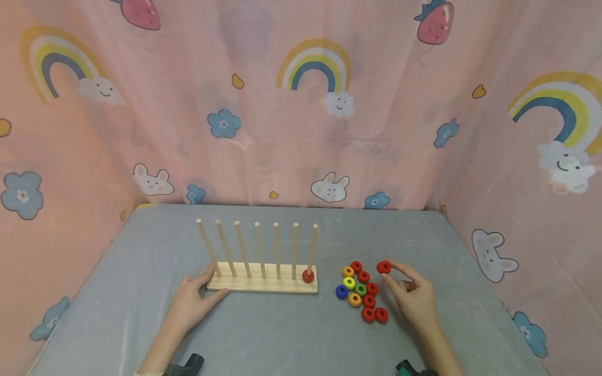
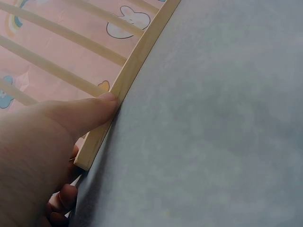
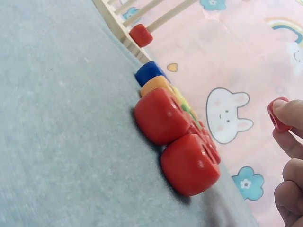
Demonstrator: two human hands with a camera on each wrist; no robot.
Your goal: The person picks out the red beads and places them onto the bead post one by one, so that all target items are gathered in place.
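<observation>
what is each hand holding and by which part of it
The right hand pinches a red bead by its outer side; the left hand grips the wooden peg base at its left end.

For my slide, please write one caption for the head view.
Left hand grips the pegged wooden base; right hand pinches a red ring beside the loose coloured rings.

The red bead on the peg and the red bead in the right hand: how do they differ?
The pegged bead sits at the foot of the rightmost peg, while the held bead is pinched in the right hand, apart from the rack. The peg runs through the pegged bead's hole; nothing runs through the held bead's. Both are red, rounded and pierced by a hole.
</observation>
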